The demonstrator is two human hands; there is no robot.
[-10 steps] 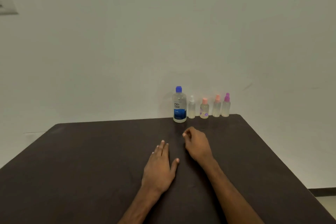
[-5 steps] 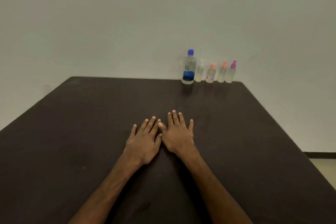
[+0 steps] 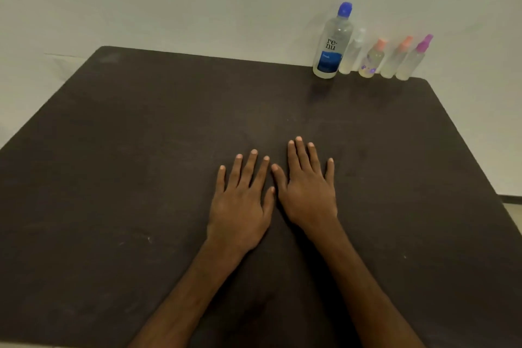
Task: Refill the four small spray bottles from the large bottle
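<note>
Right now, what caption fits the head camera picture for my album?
Left hand and right hand flat on the table; large bottle and four small spray bottles untouched.

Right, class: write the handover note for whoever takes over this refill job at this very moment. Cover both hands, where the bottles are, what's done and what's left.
Left hand: open, flat on the table, holding nothing.
Right hand: open, flat beside it, holding nothing.
Large bottle: upright at the table's far edge by the wall, blue cap on.
Four sprayers stand in a row to its right, tops on: white-topped bottle, flowered bottle, peach-topped bottle, purple-topped bottle.
Done: nothing; no bottle is open or in hand.
Left: open, fill and recap all four. Fill levels are hard to judge.
</note>
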